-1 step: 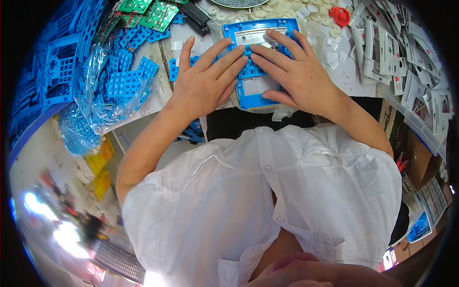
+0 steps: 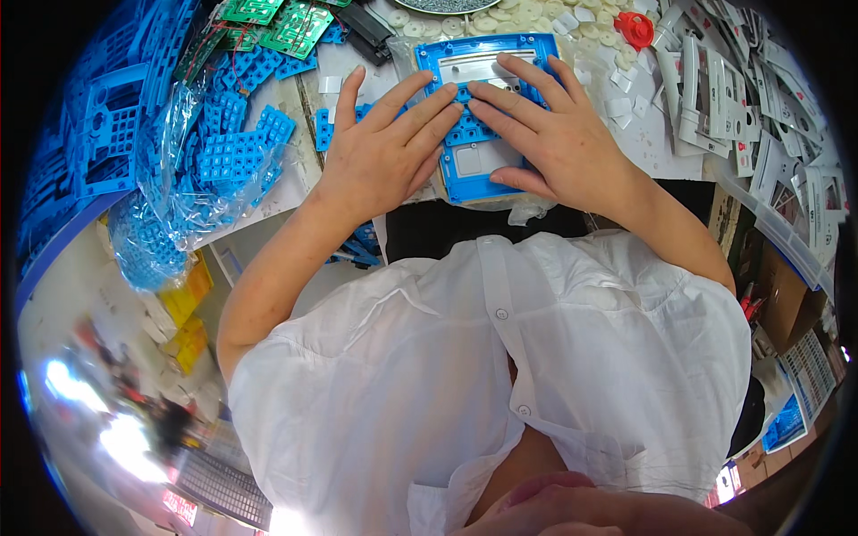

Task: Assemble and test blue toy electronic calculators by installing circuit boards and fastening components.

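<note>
A blue plastic casing [image 2: 485, 189] lies on the worktable in front of me, with a wide window at its far end and a smaller square one at the near end. Across its middle sits a blue rubber keypad [image 2: 471, 134], partly covered by my fingers. My left hand [image 2: 377, 154] is open, its fingertips resting on the keypad's left part and the casing's left edge. From the other side my right hand [image 2: 565, 136] lies open over the casing's right side. Its fingertips touch the keypad and the thumb rests near the small window.
Blue keypads [image 2: 237, 154] in clear plastic bags and green circuit boards [image 2: 302, 29] lie at the left. Blue casings [image 2: 112, 125] are heaped farther left. White discs [image 2: 527, 16] and a red plastic part [image 2: 635, 29] lie at the back. White panels [image 2: 719, 98] fill the right.
</note>
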The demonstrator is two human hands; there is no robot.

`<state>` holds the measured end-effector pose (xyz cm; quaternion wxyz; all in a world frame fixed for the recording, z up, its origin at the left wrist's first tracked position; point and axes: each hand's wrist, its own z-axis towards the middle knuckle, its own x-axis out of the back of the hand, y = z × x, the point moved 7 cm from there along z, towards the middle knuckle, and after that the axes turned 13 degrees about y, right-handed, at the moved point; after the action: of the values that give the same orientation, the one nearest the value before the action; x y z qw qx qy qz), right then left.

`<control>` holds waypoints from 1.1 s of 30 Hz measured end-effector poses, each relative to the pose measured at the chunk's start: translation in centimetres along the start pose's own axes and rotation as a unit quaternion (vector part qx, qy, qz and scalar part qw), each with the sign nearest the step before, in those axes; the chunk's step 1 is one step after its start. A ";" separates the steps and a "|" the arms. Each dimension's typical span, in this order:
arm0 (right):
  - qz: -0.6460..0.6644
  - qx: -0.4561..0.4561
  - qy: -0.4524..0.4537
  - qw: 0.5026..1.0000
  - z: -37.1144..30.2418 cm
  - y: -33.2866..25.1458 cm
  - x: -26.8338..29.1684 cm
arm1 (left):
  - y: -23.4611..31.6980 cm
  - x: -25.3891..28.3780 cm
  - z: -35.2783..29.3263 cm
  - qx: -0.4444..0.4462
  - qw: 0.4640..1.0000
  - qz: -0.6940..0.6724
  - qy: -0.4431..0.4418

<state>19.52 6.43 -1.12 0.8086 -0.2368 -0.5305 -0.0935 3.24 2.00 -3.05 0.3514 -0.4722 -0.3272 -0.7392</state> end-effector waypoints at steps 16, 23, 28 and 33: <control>0.063 -0.022 0.069 0.995 0.5 1.0 0.6 | -1.6 1.9 0.4 0.046 0.985 -0.056 0.155; 0.021 -0.008 0.071 0.997 2.4 -0.2 -0.3 | -1.3 1.7 0.9 0.033 0.988 -0.004 0.148; 0.000 -0.013 0.042 0.999 2.7 -0.4 -0.8 | -0.8 2.1 0.2 0.018 0.985 -0.023 0.170; -0.005 -0.019 0.051 0.998 2.5 -0.4 -1.4 | -0.1 1.8 -0.3 0.021 0.983 -0.047 0.177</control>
<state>16.74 7.09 -1.46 0.8297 -0.2444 -0.4875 -0.1192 2.51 1.41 -1.49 0.3786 -0.3104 -0.2967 -0.8200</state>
